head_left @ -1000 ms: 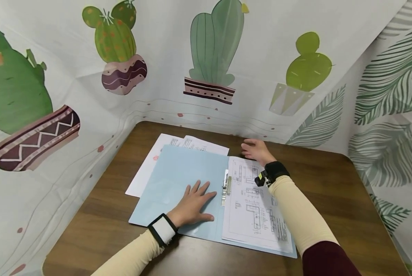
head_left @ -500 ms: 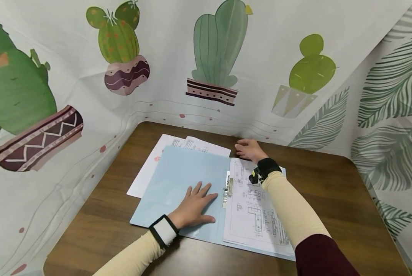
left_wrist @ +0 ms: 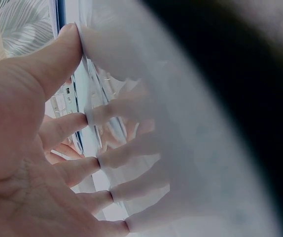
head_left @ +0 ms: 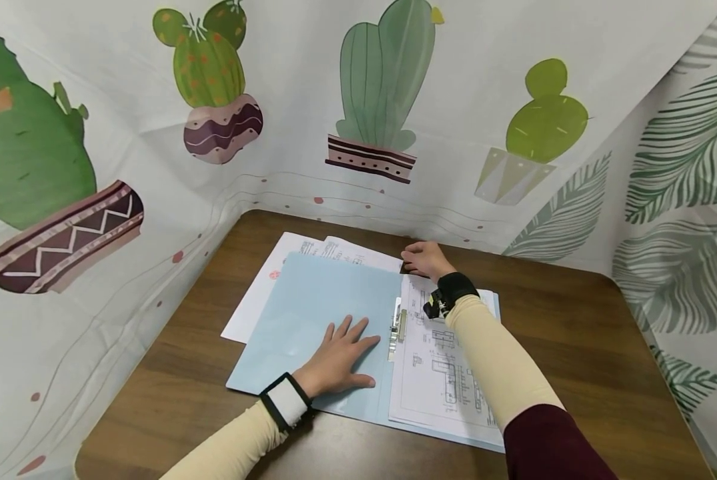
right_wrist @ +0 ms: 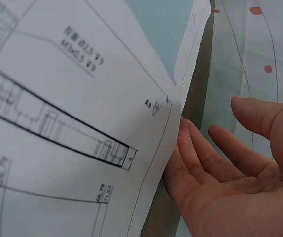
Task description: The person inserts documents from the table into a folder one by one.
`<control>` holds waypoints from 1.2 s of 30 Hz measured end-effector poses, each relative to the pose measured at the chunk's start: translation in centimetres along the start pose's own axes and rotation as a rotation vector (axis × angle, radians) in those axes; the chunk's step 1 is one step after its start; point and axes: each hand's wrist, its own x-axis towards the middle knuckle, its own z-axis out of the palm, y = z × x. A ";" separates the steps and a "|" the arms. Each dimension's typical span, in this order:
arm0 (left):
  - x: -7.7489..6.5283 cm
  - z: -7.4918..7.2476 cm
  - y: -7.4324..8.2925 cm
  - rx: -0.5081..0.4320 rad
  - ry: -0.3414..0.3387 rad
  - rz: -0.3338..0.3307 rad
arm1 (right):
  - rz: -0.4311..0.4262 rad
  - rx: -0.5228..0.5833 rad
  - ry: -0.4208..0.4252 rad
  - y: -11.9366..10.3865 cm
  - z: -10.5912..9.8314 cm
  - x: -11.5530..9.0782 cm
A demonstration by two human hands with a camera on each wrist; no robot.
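A light-blue folder [head_left: 334,283] lies open on the table, with a metal clip [head_left: 399,327] along its spine. My left hand [head_left: 337,360] rests on the folder's left cover, fingers spread. In the left wrist view, its fingertips [left_wrist: 93,164] meet the glossy cover. Printed technical drawings [head_left: 421,380] lie on the folder's right side. My right hand [head_left: 428,260] is at their top edge, near the clip side. The right wrist view shows its fingers right at the edge of the drawing sheet [right_wrist: 82,163], the thumb standing apart from the paper.
Loose printed sheets [head_left: 253,300] stick out from under the folder's left cover, one bearing a red stamp. The brown wooden table [head_left: 586,333] ends at a white curtain [head_left: 286,120] with cactus prints.
My right hand has moved left along the top edge of the drawings, toward the folder's spine. The left hand has stayed in place on the cover.
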 end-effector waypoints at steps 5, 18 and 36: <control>0.0 0.0 0.0 -0.002 0.002 0.000 | 0.011 -0.002 0.028 -0.1 0.5 0.2; 0.0 0.0 -0.2 -0.008 0.002 0.005 | 0.024 -0.097 0.025 -0.7 1.8 0.7; 0.0 -0.1 0.1 0.006 -0.007 0.000 | -0.048 -0.203 0.007 -0.7 2.1 0.6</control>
